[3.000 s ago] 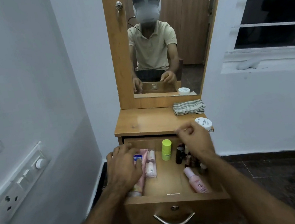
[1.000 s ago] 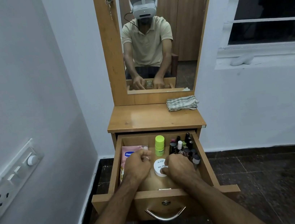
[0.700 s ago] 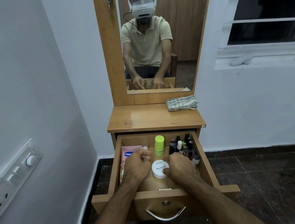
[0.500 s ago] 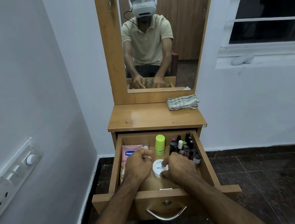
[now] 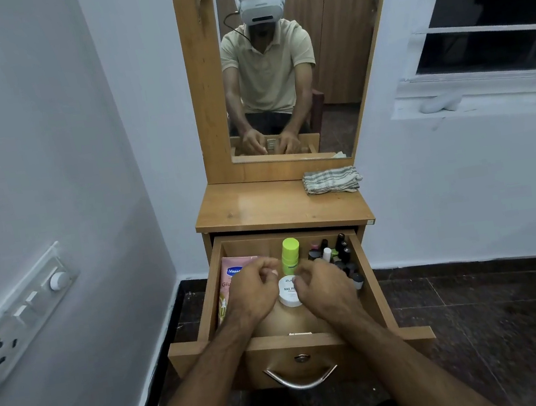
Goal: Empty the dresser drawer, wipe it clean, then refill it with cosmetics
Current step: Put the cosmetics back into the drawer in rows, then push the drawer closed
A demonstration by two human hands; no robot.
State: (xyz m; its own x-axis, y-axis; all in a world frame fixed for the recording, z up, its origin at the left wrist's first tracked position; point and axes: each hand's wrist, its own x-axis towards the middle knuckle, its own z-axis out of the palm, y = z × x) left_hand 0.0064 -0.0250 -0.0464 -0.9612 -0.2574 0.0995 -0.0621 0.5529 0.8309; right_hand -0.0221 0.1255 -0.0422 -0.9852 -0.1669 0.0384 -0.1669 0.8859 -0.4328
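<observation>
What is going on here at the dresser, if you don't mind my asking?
A person is working with both hands inside the open dresser drawer. The right hand rests against a white jar near the middle; the left hand is curled beside a pink tube. A green bottle and a cluster of small bottles stand at the back. A folded cloth lies on the dresser top.

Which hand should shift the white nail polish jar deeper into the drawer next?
Right, probably. The right hand already has fingertips on the white jar at its right edge. The left hand is curled over the pink Vaseline pack on the left of the drawer, beside the jar.
</observation>
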